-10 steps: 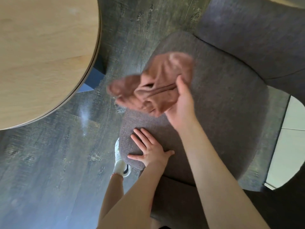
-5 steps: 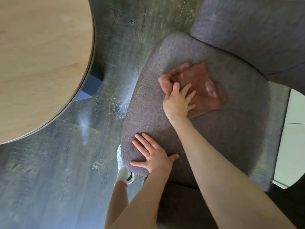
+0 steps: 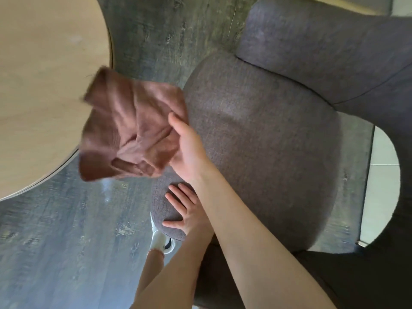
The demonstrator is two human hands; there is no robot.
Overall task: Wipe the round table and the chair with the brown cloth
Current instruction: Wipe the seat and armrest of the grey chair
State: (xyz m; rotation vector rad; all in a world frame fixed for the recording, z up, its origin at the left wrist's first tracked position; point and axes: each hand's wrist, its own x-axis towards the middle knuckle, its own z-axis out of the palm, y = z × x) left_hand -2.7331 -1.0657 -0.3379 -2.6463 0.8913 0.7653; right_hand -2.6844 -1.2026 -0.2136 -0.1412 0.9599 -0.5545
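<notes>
The right hand (image 3: 189, 150) grips the brown cloth (image 3: 131, 128) (rumpled, slightly blurred), lifted at 9 o'clock of the chair (image 3: 263, 148) seat, overlapping the round table (image 3: 44, 85) edge. The left hand (image 3: 185, 208) presses flat, fingers spread, on the seat's 7 o'clock edge.

Brown cloth lifted off the grey chair, beside the round table

The brown cloth (image 3: 131, 128) hangs rumpled and blurred in the air, overlapping the light wooden round table (image 3: 44, 90) edge; the grey fabric chair (image 3: 267, 141) has a rounded seat and curved backrest
</notes>
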